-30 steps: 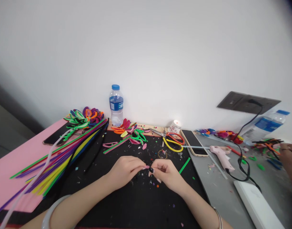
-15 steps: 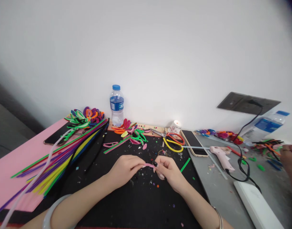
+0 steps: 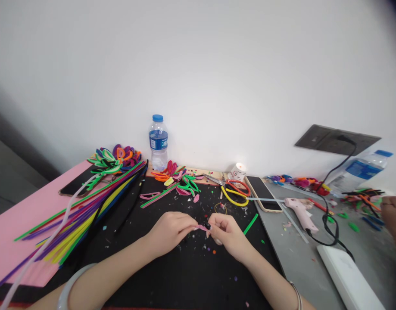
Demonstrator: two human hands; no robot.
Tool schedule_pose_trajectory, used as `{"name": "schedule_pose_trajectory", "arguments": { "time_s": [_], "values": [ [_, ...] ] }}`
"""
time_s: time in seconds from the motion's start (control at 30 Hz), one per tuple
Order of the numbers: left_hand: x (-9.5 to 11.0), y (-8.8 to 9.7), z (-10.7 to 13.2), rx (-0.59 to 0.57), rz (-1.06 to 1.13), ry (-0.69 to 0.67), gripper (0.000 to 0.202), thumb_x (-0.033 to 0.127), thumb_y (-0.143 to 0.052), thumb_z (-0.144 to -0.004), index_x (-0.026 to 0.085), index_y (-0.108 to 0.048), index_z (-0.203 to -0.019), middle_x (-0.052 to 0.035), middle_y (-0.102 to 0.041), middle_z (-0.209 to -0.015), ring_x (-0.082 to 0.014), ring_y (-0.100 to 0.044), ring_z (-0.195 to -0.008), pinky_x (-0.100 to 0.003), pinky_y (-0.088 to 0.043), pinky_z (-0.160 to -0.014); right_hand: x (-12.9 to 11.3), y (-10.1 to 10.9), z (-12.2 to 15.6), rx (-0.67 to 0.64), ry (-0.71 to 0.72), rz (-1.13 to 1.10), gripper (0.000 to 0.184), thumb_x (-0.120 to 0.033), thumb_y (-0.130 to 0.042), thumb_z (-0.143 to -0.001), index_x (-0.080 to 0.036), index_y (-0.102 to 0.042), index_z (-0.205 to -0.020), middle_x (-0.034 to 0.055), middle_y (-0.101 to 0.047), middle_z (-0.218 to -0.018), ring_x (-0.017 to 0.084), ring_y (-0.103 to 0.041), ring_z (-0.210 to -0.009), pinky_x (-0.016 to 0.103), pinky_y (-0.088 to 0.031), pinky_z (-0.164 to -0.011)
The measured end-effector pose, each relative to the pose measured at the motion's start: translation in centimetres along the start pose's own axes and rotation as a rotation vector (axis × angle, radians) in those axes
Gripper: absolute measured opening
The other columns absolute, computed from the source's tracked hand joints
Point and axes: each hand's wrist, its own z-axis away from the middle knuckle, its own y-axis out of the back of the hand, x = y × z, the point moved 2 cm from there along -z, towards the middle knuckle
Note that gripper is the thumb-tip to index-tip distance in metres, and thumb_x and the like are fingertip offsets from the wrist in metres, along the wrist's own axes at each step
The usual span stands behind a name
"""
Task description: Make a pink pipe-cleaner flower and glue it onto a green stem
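On the black mat (image 3: 185, 275) of the desk, the left hand (image 3: 170, 230) and right hand (image 3: 228, 232) meet fingertip to fingertip. Each is pinching one end of a short pink pipe cleaner piece (image 3: 201, 226), held just above the mat between them. A green stick (image 3: 250, 224) lies just right of the right hand. A long bundle of pipe cleaners (image 3: 88, 211) fans out to the left. Farther back lie scissors (image 3: 236, 189), a phone (image 3: 264, 193) and a glue gun (image 3: 299, 211). A water bottle (image 3: 158, 142) stands upright by the wall.
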Motion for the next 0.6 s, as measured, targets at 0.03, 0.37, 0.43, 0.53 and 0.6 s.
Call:
{"name": "schedule_pose_trajectory", "arguments": {
  "time_s": [0.03, 0.37, 0.43, 0.53, 0.6],
  "values": [
    [-0.03, -0.03, 0.02, -0.004, -0.003, 0.000, 0.020, 0.021, -0.046, -0.090, 0.018, -0.066, -0.091, -0.0020, -0.071, -0.083, -0.0132, -0.064, -0.073, -0.023, -0.047, -0.069, -0.02, 0.01, 0.01, -0.001, -0.002, 0.011, 0.032, -0.043, -0.057, -0.080, -0.016, -0.052, -0.064, -0.0082, -0.036, -0.046, 0.006, -0.027, -0.043, 0.021, -0.020, -0.044],
    [-0.03, -0.35, 0.13, -0.050, -0.026, -0.018, 0.020, 0.022, -0.047, -0.090, 0.018, -0.066, -0.089, -0.0013, -0.071, -0.082, -0.0129, -0.065, -0.072, -0.022, -0.047, -0.068, -0.30, -0.17, -0.06, 0.007, -0.008, 0.131, 0.022, -0.028, -0.053, -0.080, -0.016, -0.053, -0.062, -0.0069, -0.038, -0.049, 0.007, -0.031, -0.045, 0.022, -0.021, -0.045],
    [0.00, -0.38, 0.19, -0.064, -0.040, -0.023, 0.019, 0.022, -0.047, -0.090, 0.018, -0.066, -0.088, -0.0010, -0.071, -0.081, -0.0130, -0.065, -0.072, -0.023, -0.046, -0.068, -0.35, -0.22, -0.03, 0.016, -0.017, 0.152, 0.021, -0.026, -0.053, -0.080, -0.016, -0.053, -0.061, -0.0066, -0.039, -0.049, 0.007, -0.032, -0.046, 0.022, -0.022, -0.045],
    [0.06, -0.38, 0.18, -0.077, -0.058, -0.035, 0.019, 0.021, -0.047, -0.089, 0.018, -0.065, -0.087, -0.0010, -0.071, -0.080, -0.0128, -0.065, -0.071, -0.023, -0.046, -0.067, -0.40, -0.31, 0.03, 0.020, -0.027, 0.180, 0.021, -0.026, -0.053, -0.079, -0.016, -0.053, -0.060, -0.0065, -0.040, -0.049, 0.008, -0.032, -0.046, 0.022, -0.023, -0.045],
    [0.10, -0.41, 0.13, -0.085, -0.067, -0.039, 0.019, 0.020, -0.047, -0.089, 0.018, -0.065, -0.087, -0.0013, -0.071, -0.080, -0.0129, -0.065, -0.070, -0.023, -0.047, -0.067, -0.40, -0.37, 0.02, 0.020, -0.030, 0.196, 0.021, -0.026, -0.053, -0.079, -0.017, -0.054, -0.060, -0.0064, -0.040, -0.049, 0.008, -0.032, -0.045, 0.022, -0.023, -0.045]
  ]
}}
